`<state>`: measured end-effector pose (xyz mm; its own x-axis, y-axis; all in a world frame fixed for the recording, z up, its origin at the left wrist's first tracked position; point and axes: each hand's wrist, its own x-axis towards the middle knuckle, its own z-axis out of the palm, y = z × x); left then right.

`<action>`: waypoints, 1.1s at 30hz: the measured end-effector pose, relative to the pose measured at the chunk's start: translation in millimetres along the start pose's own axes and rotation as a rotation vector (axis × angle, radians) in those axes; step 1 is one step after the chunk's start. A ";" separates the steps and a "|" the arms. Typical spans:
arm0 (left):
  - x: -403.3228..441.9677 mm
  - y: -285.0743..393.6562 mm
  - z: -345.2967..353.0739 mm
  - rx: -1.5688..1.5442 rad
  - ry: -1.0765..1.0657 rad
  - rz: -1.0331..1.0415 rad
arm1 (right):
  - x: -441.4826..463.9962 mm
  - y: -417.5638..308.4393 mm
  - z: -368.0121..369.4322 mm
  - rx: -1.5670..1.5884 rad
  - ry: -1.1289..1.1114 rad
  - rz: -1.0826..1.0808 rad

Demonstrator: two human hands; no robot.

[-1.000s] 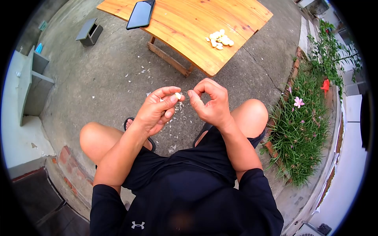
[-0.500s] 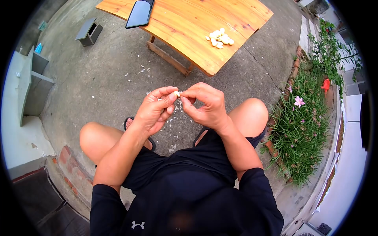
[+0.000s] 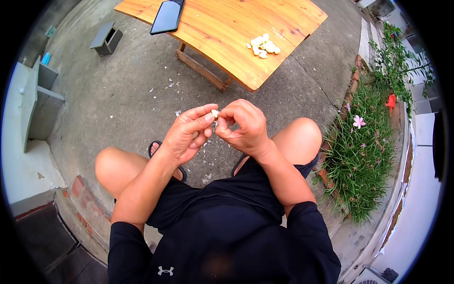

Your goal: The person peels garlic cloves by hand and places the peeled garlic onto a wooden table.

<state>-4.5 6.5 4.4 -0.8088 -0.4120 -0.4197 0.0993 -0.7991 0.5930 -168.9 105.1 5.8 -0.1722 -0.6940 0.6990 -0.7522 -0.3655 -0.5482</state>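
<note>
A pale garlic clove (image 3: pixel 215 113) is pinched between the thumb and index finger of my left hand (image 3: pixel 191 128), its other fingers curled below. From the other side my right hand (image 3: pixel 243 125) has thumb and fingertips closed at the clove's edge. Whether they grip the clove itself or a bit of its skin is too small to tell. Both hands are in the air above the ground between my knees. Beyond them, a heap of peeled garlic cloves (image 3: pixel 263 46) lies on the wooden table (image 3: pixel 227 28) near its right corner.
A phone (image 3: pixel 168 16) lies at the table's left edge. Scraps of skin (image 3: pixel 208 177) are scattered over the concrete ground. A grey box (image 3: pixel 106 39) stands at the back left. On my right is a brick-edged bed of grassy plants (image 3: pixel 359 156) with pink flowers.
The clove shows a little more between my fingertips, and it has shifted slightly right. My right fingers have curled in closer, with the thumb nearer the clove. The heap and phone stay put.
</note>
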 end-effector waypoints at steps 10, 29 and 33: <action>2.4 -4.8 -7.9 0.066 -0.071 0.102 | 0.4 -5.7 -1.9 0.084 0.038 0.189; 4.6 -0.1 -9.6 -0.068 -0.053 -0.003 | 5.3 -5.1 -7.4 0.231 -0.080 0.217; 5.5 -0.7 -10.1 -0.062 -0.044 -0.016 | 4.5 -4.5 -6.3 0.198 -0.070 0.179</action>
<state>-3.1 0.4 -5.3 -0.8350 -0.3802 -0.3977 0.1204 -0.8316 0.5421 -170.3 107.6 14.3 -0.2419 -0.7973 0.5530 -0.5733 -0.3423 -0.7444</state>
